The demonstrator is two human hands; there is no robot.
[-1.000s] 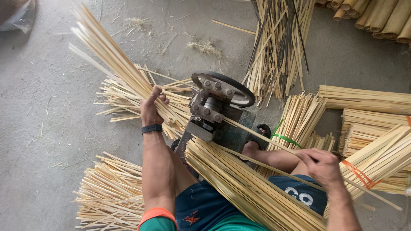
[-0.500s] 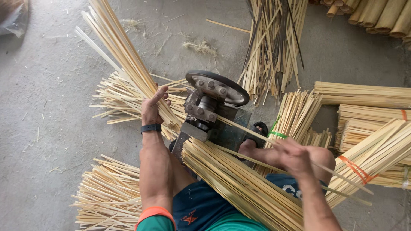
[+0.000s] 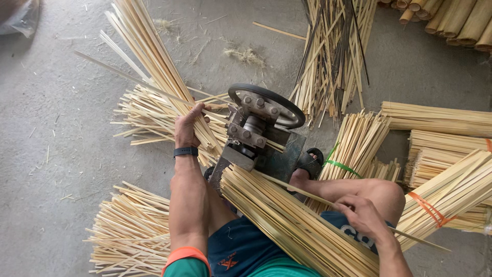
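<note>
Roughly midway, judging by the piles: split strips [image 3: 154, 66] fanned out at eleven o'clock beyond the small wheeled machine [image 3: 259, 125], a thick bundle [image 3: 287, 215] across the lap not yet fed. Left hand [image 3: 188, 128] clasped on those outgoing strips; right hand [image 3: 365, 216] pinching one thin stick [image 3: 312, 195] at four o'clock. Tied bundles [image 3: 441, 200] at three o'clock, loose sticks [image 3: 128, 231] at eight, crowding both elbows.

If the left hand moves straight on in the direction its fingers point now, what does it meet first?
The left hand points up and right, already resting on the slanted bamboo strips. Beyond them, the machine's dark wheel likely comes first, though depth is unclear.
</note>
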